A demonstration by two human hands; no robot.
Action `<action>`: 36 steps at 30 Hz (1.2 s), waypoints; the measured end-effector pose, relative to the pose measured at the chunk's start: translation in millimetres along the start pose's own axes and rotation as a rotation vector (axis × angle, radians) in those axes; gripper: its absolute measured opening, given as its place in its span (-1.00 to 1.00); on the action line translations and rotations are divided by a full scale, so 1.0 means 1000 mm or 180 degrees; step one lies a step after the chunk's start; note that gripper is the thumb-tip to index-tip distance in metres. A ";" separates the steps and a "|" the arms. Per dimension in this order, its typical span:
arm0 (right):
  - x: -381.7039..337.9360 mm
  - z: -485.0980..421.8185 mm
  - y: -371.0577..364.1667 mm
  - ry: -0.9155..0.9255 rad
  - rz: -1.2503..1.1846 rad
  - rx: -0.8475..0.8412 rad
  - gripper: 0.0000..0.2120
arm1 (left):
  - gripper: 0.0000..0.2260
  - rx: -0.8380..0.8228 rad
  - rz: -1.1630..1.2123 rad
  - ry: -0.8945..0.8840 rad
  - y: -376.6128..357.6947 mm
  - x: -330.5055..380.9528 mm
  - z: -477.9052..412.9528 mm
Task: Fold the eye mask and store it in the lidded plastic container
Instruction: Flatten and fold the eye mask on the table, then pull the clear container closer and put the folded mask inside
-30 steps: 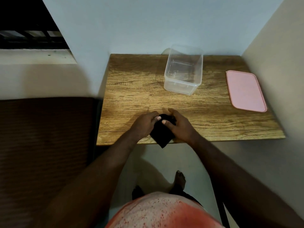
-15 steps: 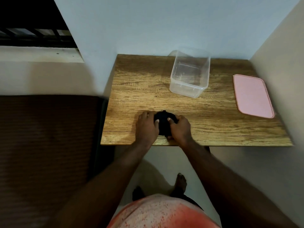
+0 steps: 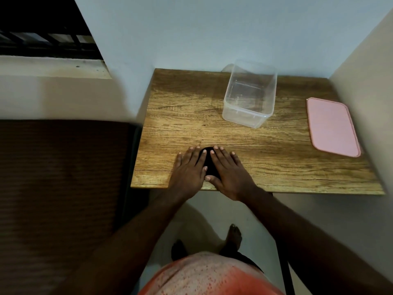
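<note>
Dark ribbed surface (image 3: 63,177) sits left of the tabletop (image 3: 180,116), just beside its left edge. Left third of the tabletop is bare wood, near edge to wall. Left hand (image 3: 188,169) flat, fingers spread, palm down by the near edge; right hand (image 3: 228,170) same, just beside it. Both press on the black eye mask (image 3: 209,165), gripping nothing. Mask mostly covered; visible strip runs near-to-far between the hands, true long axis can't tell. Clear container (image 3: 248,99) stands open at the back, well apart from the hands, bare wood between. Pink lid (image 3: 331,126) lies flat far right, close to the side wall, long axis front-to-back.
</note>
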State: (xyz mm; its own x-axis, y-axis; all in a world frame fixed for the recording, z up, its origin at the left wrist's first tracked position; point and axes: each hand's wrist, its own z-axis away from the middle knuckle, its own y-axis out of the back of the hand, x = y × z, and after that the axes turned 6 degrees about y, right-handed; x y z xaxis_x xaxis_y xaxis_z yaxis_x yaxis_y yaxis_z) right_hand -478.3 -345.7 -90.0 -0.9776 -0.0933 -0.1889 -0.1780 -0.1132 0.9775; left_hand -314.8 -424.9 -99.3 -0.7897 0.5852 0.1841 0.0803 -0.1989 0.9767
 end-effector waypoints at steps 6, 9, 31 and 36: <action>-0.003 -0.001 0.005 -0.0269 -0.0280 -0.0003 -0.20 | -0.45 -0.0009 -0.0058 -0.0153 0.011 0.003 -0.004; 0.003 0.001 0.007 -0.0131 -0.0190 -0.0058 -0.19 | -0.46 -0.0027 -0.0161 -0.0769 0.014 -0.004 -0.012; -0.001 0.020 0.012 -0.1033 -0.1457 0.0922 -0.43 | -0.61 0.0268 0.2132 0.0263 0.020 -0.016 -0.010; 0.015 0.011 0.035 -0.1236 -0.1616 0.1303 -0.47 | -0.64 0.0668 0.2430 0.0580 0.049 0.004 -0.031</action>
State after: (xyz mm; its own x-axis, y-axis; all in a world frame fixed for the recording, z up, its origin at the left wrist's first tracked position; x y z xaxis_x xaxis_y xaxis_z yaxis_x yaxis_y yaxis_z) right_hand -500.9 -339.9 -57.6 -0.7203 0.2358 -0.6523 -0.5704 0.3338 0.7505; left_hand -332.9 -456.8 -54.6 -0.5562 0.2069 0.8049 0.7350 -0.3295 0.5926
